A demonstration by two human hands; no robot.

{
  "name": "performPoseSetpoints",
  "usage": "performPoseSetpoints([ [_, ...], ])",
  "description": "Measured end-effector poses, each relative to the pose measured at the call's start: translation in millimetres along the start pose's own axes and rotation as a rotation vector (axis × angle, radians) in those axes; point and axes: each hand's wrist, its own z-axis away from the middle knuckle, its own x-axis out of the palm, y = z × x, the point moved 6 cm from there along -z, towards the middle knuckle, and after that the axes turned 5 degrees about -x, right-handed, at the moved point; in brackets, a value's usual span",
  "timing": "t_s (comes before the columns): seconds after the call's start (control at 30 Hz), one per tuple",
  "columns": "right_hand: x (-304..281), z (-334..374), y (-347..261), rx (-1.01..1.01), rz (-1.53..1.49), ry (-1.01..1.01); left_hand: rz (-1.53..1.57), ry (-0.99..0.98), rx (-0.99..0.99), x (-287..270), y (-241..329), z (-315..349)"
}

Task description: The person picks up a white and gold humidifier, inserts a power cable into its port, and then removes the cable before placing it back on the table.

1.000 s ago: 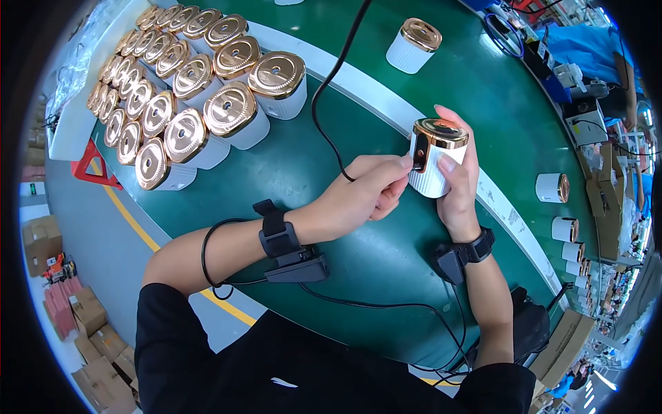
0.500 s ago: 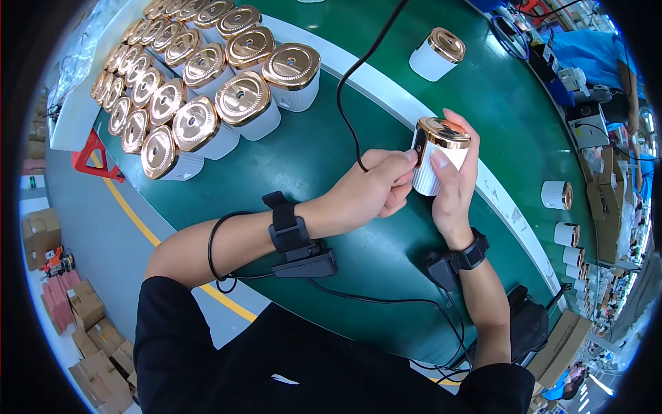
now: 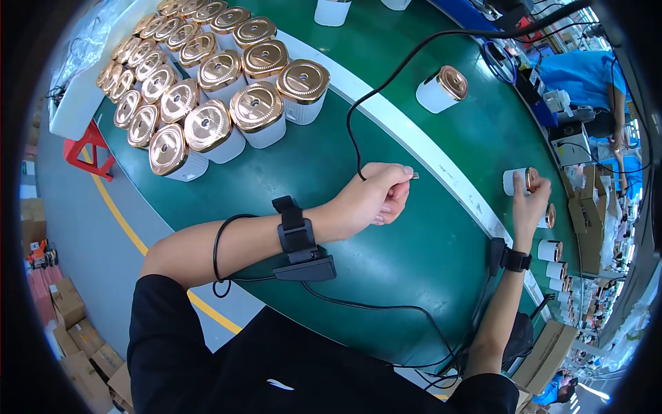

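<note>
A worker in a black top leans over a long green conveyor belt (image 3: 414, 255) edged with a white strip. The right hand (image 3: 529, 200) reaches far out to the right, fingers spread and curled lightly around a small white cylindrical jar with a shiny copper-coloured lid (image 3: 518, 181). The jar lies on its side on the belt, its long axis running roughly left to right, its lid end facing right toward the palm; whether the fingers grip it firmly or merely rest on it cannot be told. The left hand (image 3: 376, 196) hovers over the middle of the belt, closed into a loose fist, thumb and forefinger pinching a small thin grey piece (image 3: 414, 175) whose tip pokes out to the right. A black cable (image 3: 358, 117) loops down from the top of the scene to that fist. Both wrists carry black strapped devices (image 3: 300, 241).

A second white jar with copper lid (image 3: 441, 90) lies on its side farther up the belt, lid facing right and slightly up. A dense block of upright white jars with copper lids (image 3: 207, 90) stands at upper left. More of the same jars (image 3: 552, 255) line the belt's right edge just beyond the right hand. Brown cardboard boxes (image 3: 69, 331) sit on the floor at lower left, and a red stool (image 3: 86, 148) stands beside the belt.
</note>
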Motion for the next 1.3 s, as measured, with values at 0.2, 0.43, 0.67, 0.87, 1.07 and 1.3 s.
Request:
performPoseSetpoints([
  [0.2,46,-16,-155,-0.245,-0.545,-0.012,-0.030,-0.055,-0.020,-3,2,3],
  [0.43,101,10,-176,0.269,-1.376,-0.296,0.058,-0.027,-0.008,-5,13,-2],
  [0.67,62,76,-193,0.303,-1.572,-0.388,0.015,-0.046,0.000,-3,8,0],
  [0.87,60,76,-190,0.155,-1.443,-0.325,0.002,-0.025,-0.037,-3,6,-2],
  [1.07,44,77,-198,-0.053,-1.239,-0.239,-0.012,0.018,-0.012,-4,4,0],
  [1.3,45,81,-201,0.001,-1.251,-0.241,0.028,0.021,-0.005,-6,2,1],
])
